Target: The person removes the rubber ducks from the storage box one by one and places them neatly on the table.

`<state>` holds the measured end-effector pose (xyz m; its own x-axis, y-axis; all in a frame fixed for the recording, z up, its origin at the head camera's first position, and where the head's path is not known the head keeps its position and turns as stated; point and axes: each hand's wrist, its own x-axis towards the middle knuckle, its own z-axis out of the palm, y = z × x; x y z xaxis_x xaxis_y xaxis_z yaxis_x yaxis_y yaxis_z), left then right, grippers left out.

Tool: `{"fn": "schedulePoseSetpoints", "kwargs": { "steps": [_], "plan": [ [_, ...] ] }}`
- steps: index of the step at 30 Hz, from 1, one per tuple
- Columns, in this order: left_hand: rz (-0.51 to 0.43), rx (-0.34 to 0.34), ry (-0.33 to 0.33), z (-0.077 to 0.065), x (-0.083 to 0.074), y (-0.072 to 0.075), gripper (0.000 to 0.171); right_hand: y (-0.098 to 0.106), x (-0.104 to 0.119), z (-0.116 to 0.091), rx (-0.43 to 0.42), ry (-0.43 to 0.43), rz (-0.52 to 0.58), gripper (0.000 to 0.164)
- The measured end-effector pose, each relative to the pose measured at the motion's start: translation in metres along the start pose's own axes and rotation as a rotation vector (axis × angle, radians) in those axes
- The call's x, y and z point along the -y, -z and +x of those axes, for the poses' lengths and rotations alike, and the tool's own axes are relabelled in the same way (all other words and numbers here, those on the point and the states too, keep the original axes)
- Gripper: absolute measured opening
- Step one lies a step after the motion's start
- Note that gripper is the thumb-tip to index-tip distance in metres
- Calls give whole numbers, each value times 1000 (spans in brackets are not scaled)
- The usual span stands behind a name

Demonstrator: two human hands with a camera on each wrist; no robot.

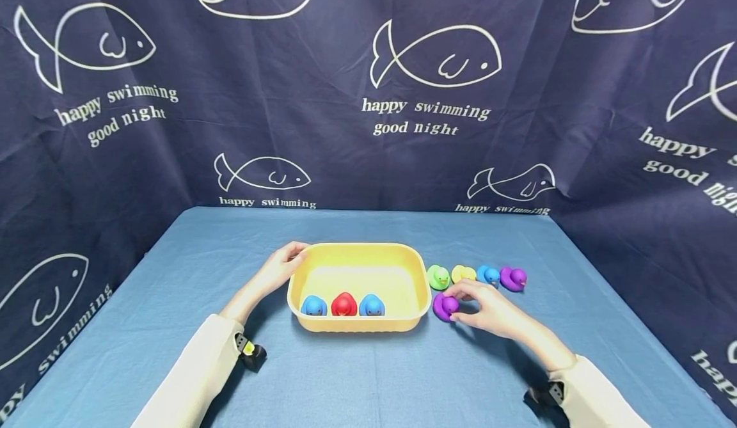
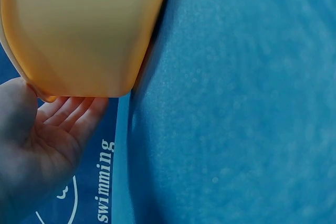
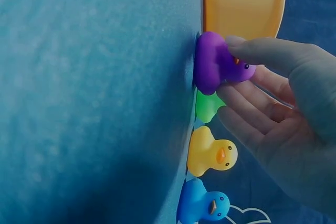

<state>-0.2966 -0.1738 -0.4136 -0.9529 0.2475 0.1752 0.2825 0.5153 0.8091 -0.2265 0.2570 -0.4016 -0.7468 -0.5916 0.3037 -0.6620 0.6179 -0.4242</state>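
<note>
Head view: our right hand (image 1: 487, 308) pinches a purple duck (image 1: 441, 308) between thumb and fingers; our left hand (image 1: 281, 265) grips the yellow tub (image 1: 363, 324), which stands between both hands. Four other ducks (image 1: 488, 275) sit just beyond our right hand.

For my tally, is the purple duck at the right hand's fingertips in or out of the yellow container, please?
Out: the head view shows the purple duck, pinched by the right hand, beside the container.

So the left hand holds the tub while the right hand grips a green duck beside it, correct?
Wrong colour: the right hand grips a purple duck, as the right wrist view shows. The left hand does hold the tub beside it.
</note>
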Motion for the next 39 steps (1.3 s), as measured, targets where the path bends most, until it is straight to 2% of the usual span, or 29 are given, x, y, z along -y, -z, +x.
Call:
{"fn": "schedulePoseSetpoints", "kwargs": {
  "steps": [5, 12, 16, 24, 31, 39],
  "plan": [
    [10, 0, 2, 1, 1, -1, 32, 2, 1, 0, -9, 5, 3, 33],
    [7, -1, 0, -1, 0, -1, 31, 8, 3, 4, -132, 66, -30, 35],
    [5, 3, 3, -1, 0, -1, 32, 12, 5, 8, -170, 111, -22, 36],
    [0, 5, 10, 0, 1, -2, 32, 15, 14, 16, -191, 107, -33, 41],
    [9, 8, 26, 0, 1, -1, 32, 11, 24, 28, -209, 181, 11, 41],
    [6, 8, 21, 0, 0, -2, 32, 3, 34, 40, -185, 206, 26, 38]
  ]
}}
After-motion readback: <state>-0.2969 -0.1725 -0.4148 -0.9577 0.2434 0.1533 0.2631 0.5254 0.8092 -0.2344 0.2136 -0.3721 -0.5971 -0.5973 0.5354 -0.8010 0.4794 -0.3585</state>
